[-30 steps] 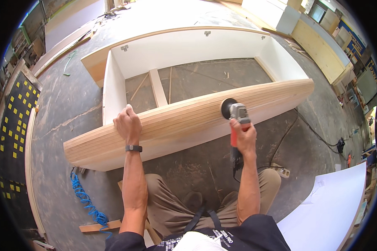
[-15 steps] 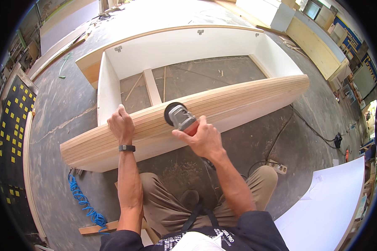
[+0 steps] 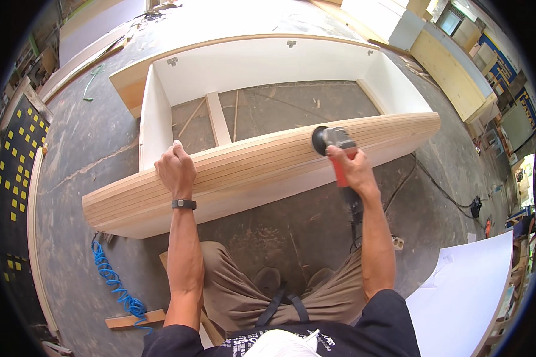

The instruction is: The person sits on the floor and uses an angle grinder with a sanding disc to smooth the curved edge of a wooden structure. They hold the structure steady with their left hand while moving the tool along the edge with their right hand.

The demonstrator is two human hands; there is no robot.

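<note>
A long curved panel faced with narrow wooden strips [image 3: 256, 166] forms the near side of a white box-like cabinet frame [image 3: 232, 70] lying on the floor. Wearing a dark wristband, my left hand [image 3: 175, 171] is closed over the panel's upper edge, left of its middle. My right hand [image 3: 357, 172] is wrapped round a red and grey angle grinder [image 3: 341, 138]. The grinder's dark round disc lies against or just over the strips, right of the middle; I cannot tell whether it touches. Its cord hangs down beside my right forearm.
A coiled blue air hose [image 3: 116, 285] lies at the left by a wood offcut [image 3: 134, 319]. Black cable [image 3: 443, 184] runs over the floor at the right, with a power strip [image 3: 398, 243] partly behind my arm. A large white sheet [image 3: 464, 291] lies at lower right.
My right hand has carried the grinder rightward along the strips, from near the panel's middle, and turned it more upright. My left hand keeps its grip on the panel's edge.
</note>
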